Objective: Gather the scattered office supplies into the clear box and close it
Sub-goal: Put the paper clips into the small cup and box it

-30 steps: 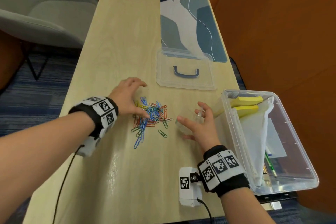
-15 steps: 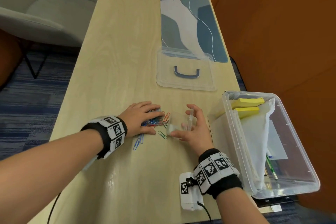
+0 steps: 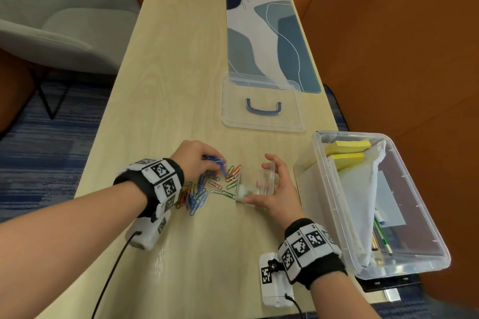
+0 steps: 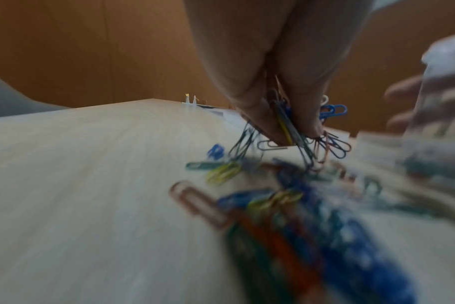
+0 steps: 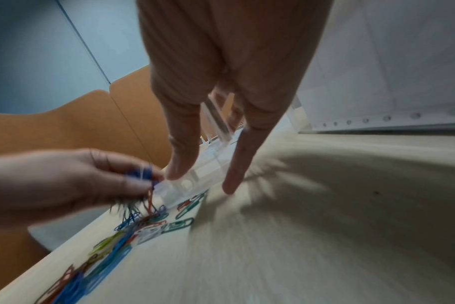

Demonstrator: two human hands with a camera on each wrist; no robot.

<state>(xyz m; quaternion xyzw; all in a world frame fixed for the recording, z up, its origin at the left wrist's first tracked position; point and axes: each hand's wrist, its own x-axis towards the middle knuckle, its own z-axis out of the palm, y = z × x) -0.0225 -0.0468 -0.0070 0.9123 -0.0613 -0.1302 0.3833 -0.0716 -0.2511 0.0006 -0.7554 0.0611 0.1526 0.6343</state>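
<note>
Long pale wood tabletop [image 3: 181, 59], orange walls, grey chair [image 3: 59, 21] at 10 o'clock, patterned desk mat [image 3: 269, 33] at 12. Clear box [image 3: 420, 259] sits open at 3 o'clock on the tabletop edge; inside are yellow sticky pads [image 3: 347, 146], white papers, pens. Its lid [image 3: 261, 109] with blue handle lies flat at 1 o'clock from the hands, well apart from the box, partly on the mat.

Left hand [image 3: 197, 158] has fingers curled, pinching a bunch of paper clips [image 3: 204, 189] lifted off the pile; most of the coloured clips are on the tabletop under and beside it. Right hand [image 3: 274, 189] is wrapped loosely round a small clear case [image 3: 256, 184], thumb and fingers on its sides, open mouth tilted toward the clips, just beside them. Case looks empty or nearly so; hard to tell through the plastic.

Progress, as a judgement: bigger items are in the box. Left: load the clips into the small case, put that in the box, fetch the lid, close it. Roughly past halfway.
</note>
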